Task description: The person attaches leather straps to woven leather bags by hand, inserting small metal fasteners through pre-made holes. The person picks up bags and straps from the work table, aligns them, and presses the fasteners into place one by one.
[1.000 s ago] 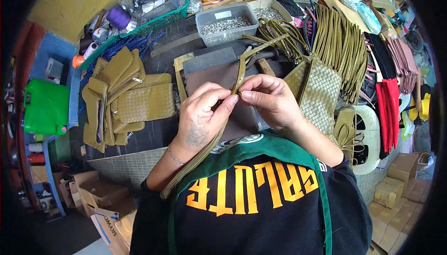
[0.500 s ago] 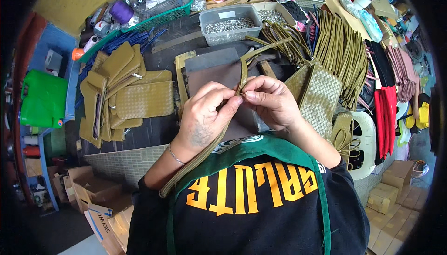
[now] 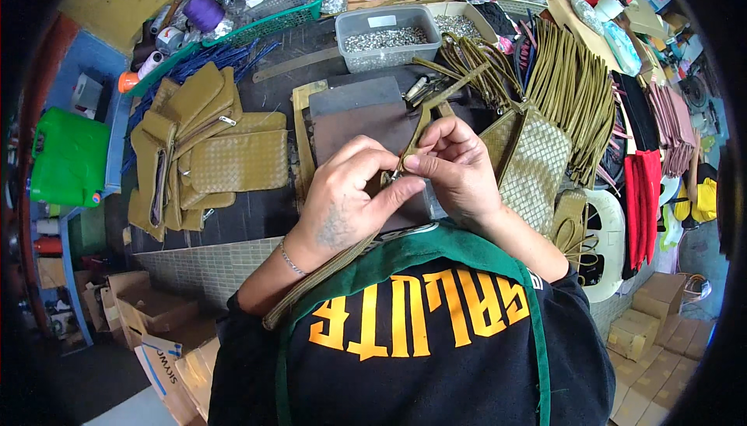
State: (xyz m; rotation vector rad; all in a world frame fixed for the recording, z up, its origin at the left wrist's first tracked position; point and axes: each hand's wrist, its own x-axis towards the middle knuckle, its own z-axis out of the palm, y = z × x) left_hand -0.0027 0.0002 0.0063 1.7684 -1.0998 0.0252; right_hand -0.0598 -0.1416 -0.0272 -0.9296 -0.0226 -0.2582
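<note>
My left hand (image 3: 342,189) is closed, thumb and fingers pinching an olive strap (image 3: 421,126) in front of my chest. My right hand (image 3: 461,168) pinches the same strap just beside it. A small shiny metal bit shows between the fingertips; its kind is too small to make out. One end of the strap angles away over the work board, while its long tail runs under my left wrist toward my left sleeve. Beneath the hands lies a dark, flat board (image 3: 354,99). Olive woven pouches with zippers (image 3: 241,163) are heaped to the left.
A clear tub (image 3: 424,23) of small metal parts stands at the back. Bundled olive straps (image 3: 572,84) and a woven olive panel (image 3: 537,157) lie right. A metal ruler (image 3: 296,64) lies behind the board. Beyond the table's left edge is a green jerrycan (image 3: 70,157).
Both hands have shifted slightly on the strap, and its far end has swung right. The left thumb now reaches further right, and a small metal bit has come into sight between the fingertips.
</note>
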